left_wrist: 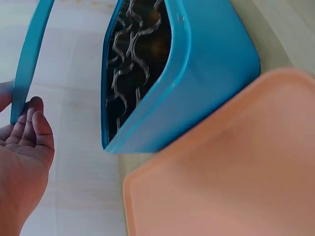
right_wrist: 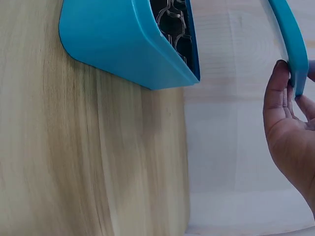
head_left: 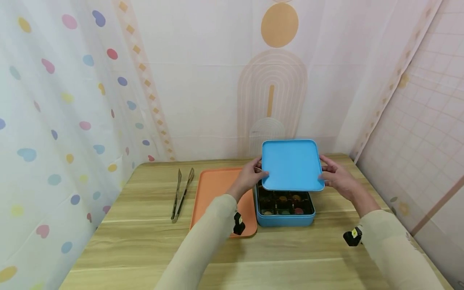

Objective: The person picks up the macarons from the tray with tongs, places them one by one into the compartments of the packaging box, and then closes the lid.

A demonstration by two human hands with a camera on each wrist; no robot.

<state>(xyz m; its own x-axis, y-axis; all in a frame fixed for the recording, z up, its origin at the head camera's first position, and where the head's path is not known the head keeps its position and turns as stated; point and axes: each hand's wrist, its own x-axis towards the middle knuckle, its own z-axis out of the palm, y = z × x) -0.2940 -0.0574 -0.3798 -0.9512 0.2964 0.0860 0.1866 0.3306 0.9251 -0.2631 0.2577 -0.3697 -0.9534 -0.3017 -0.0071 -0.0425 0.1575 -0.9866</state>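
Observation:
A blue rectangular lid (head_left: 293, 165) is held up, tilted, above a blue box (head_left: 286, 220). My left hand (head_left: 248, 177) grips the lid's left edge, thumb on the top face. On the opposite edge my right hand (head_left: 338, 179) pinches it between thumb and fingers. The left wrist view shows the left hand (left_wrist: 24, 157) on the lid's rim (left_wrist: 30, 54); the right wrist view shows the right hand (right_wrist: 293, 128) on the other rim (right_wrist: 290, 39). Inside the box, clear dividers (left_wrist: 130, 44) separate small round items, partly hidden by the lid.
An orange tray (head_left: 217, 187) lies left of the box, partly under my left arm. Metal tongs (head_left: 181, 197) lie farther left on the wooden table (head_left: 145, 241). Patterned curtains (head_left: 203, 80) hang behind the table and at its sides.

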